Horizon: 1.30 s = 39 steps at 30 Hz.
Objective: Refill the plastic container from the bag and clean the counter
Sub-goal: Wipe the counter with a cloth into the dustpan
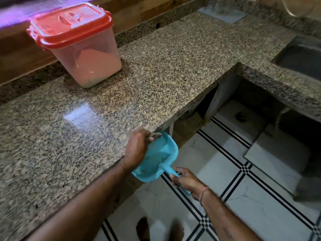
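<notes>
Right hand (186,180) low at the frame's bottom, fingers curled tight round the handle of a blue dustpan (156,159); red thread at the wrist; pan held off the counter (156,70), its open mouth tucked up against the granite edge, tilted, with a smear of pale dust inside. Left hand (137,146) at the same edge, side down on the stone, fingers bunched together and reaching over the lip into the pan's mouth; cannot tell whether anything pinched between them, blurred there. Container (83,47) far back on the counter near the wooden wall, upright, red lid (69,23) shut on top, pale pinkish powder heaped unevenly inside. Sink (302,61) sunk into the side run of granite at right; white floor (260,209) with black lines below; bare feet at bottom edge.
</notes>
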Each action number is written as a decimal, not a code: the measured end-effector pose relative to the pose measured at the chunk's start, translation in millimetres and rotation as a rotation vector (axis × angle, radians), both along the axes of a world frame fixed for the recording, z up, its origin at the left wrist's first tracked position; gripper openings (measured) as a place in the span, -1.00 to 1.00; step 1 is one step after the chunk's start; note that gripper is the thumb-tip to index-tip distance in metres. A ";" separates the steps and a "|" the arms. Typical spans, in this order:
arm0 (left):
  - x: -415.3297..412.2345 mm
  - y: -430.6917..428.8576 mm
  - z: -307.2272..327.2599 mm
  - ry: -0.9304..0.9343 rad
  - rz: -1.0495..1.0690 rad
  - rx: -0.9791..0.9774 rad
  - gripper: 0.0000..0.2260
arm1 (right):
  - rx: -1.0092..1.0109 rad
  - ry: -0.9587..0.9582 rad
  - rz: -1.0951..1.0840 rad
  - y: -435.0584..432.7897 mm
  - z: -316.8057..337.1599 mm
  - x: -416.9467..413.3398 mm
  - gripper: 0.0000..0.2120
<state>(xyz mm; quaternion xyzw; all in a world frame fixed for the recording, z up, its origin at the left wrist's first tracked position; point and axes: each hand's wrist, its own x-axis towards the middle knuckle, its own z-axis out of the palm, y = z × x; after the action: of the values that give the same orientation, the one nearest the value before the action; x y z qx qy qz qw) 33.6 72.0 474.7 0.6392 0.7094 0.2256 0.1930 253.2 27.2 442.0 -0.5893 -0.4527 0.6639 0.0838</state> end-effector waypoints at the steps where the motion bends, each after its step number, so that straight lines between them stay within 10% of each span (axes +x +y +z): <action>1: 7.6 -8.2 -6.9 0.055 -0.033 -0.004 -0.74 | 0.000 -0.001 -0.002 -0.2 0.7 -1.2 -0.73; 9: -11.9 2.9 26.3 -0.042 0.012 0.188 -0.86 | 0.026 -0.017 0.025 0.9 0.2 13.7 -0.89; 19: -12.1 21.4 13.4 0.046 0.360 -0.092 -0.77 | 0.000 0.025 -0.041 -0.8 -10.4 12.9 -0.79; 26: -20.7 43.0 23.4 -0.172 0.238 -0.121 -0.71 | -0.008 0.015 -0.036 -10.4 -14.2 18.3 -0.84; 39: -36.4 74.5 25.8 0.010 -0.098 -0.302 -0.70 | 0.011 0.023 -0.035 -4.7 -4.0 16.3 -0.78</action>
<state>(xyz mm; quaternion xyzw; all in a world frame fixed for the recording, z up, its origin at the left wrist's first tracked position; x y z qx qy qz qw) -2.8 146.5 500.5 0.6378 0.7043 0.1033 0.2941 269.5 22.5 438.0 -0.5889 -0.4451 0.6666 0.1039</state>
